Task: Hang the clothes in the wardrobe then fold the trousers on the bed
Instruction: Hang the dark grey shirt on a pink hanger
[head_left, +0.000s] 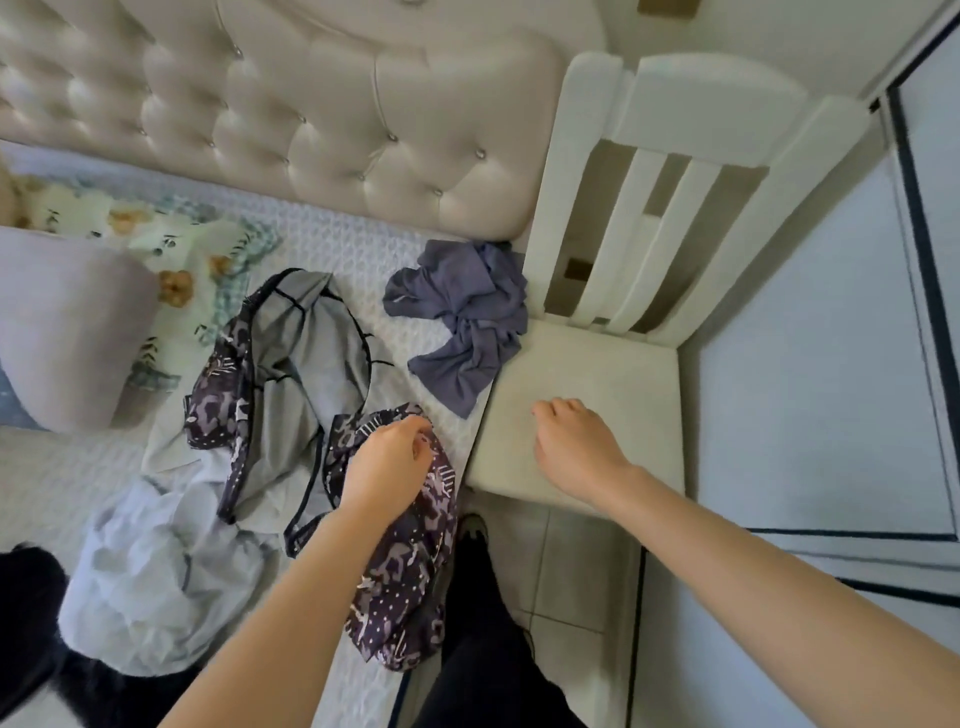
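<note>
A dark purple patterned garment (410, 587) lies at the bed's near edge, and my left hand (387, 462) pinches its upper part with curled fingers. A grey garment with black trim (296, 374) sprawls beside it, overlapping a pale lilac cloth (156, 566). A crumpled blue-grey garment (467, 312) sits at the bed's right edge, touching the chair. My right hand (571, 441) hovers over the white chair seat (613, 374), fingers loosely curled and holding nothing.
The white chair stands between the bed (332, 244) and a white wardrobe door (810, 364) on the right. A tufted beige headboard (311, 114) runs along the back. A lilac pillow (62, 322) and floral bedding (171, 244) lie at left. Tiled floor (561, 561) shows below.
</note>
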